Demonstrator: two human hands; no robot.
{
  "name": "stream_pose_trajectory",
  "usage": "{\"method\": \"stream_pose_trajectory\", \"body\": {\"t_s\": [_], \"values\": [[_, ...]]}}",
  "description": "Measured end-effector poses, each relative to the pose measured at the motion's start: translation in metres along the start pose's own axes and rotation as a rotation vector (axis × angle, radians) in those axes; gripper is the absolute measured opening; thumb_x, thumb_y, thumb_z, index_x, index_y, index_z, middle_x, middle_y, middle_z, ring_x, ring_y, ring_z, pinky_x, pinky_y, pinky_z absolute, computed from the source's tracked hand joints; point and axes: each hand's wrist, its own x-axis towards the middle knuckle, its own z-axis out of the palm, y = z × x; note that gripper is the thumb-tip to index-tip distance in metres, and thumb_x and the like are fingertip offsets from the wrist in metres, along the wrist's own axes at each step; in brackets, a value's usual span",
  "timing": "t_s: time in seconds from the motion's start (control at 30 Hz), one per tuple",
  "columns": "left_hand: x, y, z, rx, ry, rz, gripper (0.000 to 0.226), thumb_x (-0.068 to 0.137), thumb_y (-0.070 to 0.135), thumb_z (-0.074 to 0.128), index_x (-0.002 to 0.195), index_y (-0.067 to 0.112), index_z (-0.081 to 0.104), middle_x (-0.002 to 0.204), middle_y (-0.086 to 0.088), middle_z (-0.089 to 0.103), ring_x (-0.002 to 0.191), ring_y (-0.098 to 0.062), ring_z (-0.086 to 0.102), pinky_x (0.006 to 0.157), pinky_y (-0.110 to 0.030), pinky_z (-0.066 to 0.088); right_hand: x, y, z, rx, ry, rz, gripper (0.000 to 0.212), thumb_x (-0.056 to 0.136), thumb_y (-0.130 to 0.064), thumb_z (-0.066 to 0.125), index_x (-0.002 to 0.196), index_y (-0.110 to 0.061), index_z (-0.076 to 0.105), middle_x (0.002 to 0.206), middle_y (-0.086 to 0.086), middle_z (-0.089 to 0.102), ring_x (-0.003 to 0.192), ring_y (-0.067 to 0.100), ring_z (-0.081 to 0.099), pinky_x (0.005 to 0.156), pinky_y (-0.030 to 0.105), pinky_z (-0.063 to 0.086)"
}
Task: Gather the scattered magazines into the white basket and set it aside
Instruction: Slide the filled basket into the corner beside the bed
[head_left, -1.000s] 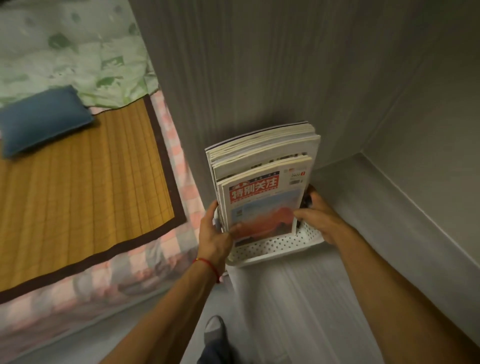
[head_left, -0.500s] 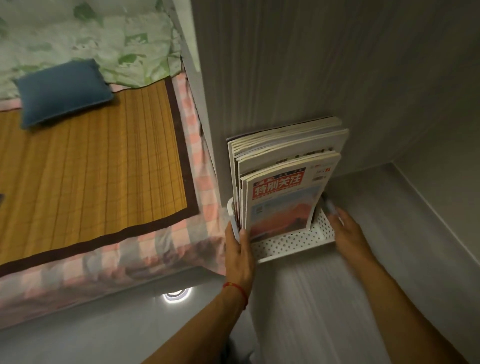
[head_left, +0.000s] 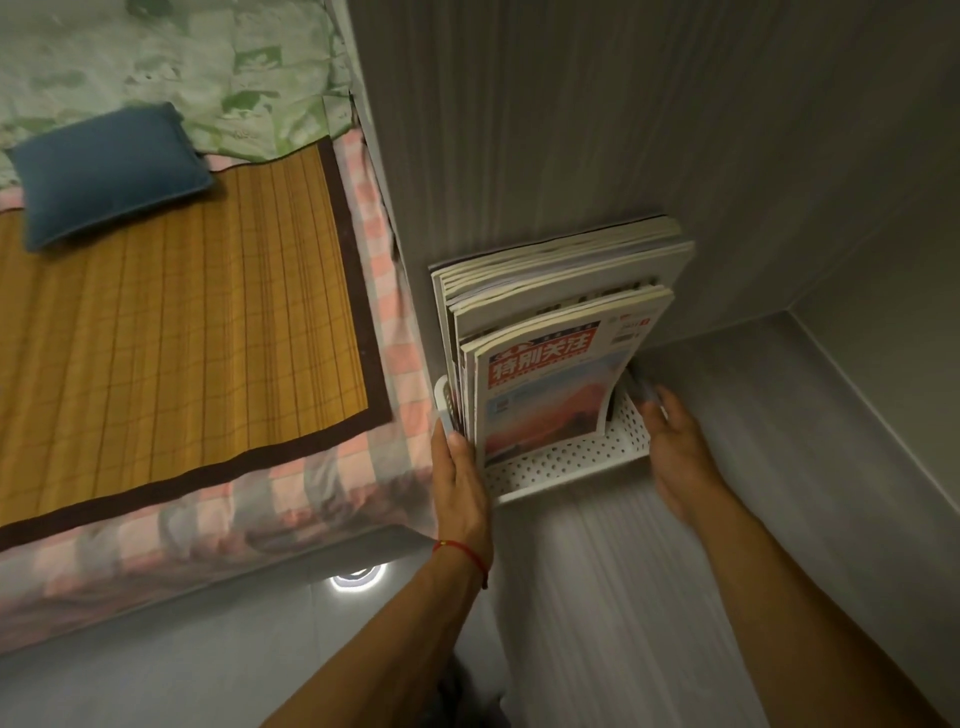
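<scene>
Since a second ago both hands have left the front magazine (head_left: 545, 395) for the white basket (head_left: 566, 460) on the floor against the wardrobe panel: left hand (head_left: 460, 483) and right hand (head_left: 675, 452) flat-fingered at its ends; released, the upright stack may tip forward.

basket (head_left: 571, 462): white, dotted with small holes
front magazine (head_left: 545, 384): red title banner, orange-blue cover
mat (head_left: 171, 322): amber grid, dark brown border
pillow (head_left: 109, 171): blue
sheet (head_left: 395, 374): pink-grey check
wrist string (head_left: 465, 553): red

Bedroom — bed (head_left: 395, 291) (pillow (head_left: 109, 171))
</scene>
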Motion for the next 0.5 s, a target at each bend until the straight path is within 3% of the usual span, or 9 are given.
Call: {"method": "stream_pose_trajectory", "body": {"t_s": [0.3, 0.5], "values": [[0.008, -0.006, 0.001, -0.051, -0.018, -0.024, 0.044, 0.107, 0.04, 0.023, 0.148, 0.031, 0.033, 0.14, -0.006, 0.053, 0.127, -0.02, 0.055, 0.108, -0.05, 0.047, 0.0, -0.007, -0.002, -0.226, -0.005, -0.052, 0.042, 0.105, -0.041, 0.033, 0.147, -0.044, 0.032, 0.148, 0.002, 0.048, 0.132, 0.026, 0.05, 0.107, 0.053, 0.044], [0.012, -0.008, 0.002, -0.03, 0.024, -0.069, 0.039, 0.106, 0.04, 0.026, 0.142, 0.03, 0.04, 0.131, -0.005, 0.058, 0.119, -0.022, 0.06, 0.103, -0.053, 0.05, -0.001, -0.011, 0.001, -0.235, 0.005, -0.046, 0.041, 0.105, -0.04, 0.031, 0.146, -0.044, 0.033, 0.145, 0.005, 0.051, 0.128, 0.028, 0.053, 0.104, 0.054, 0.046]]}}
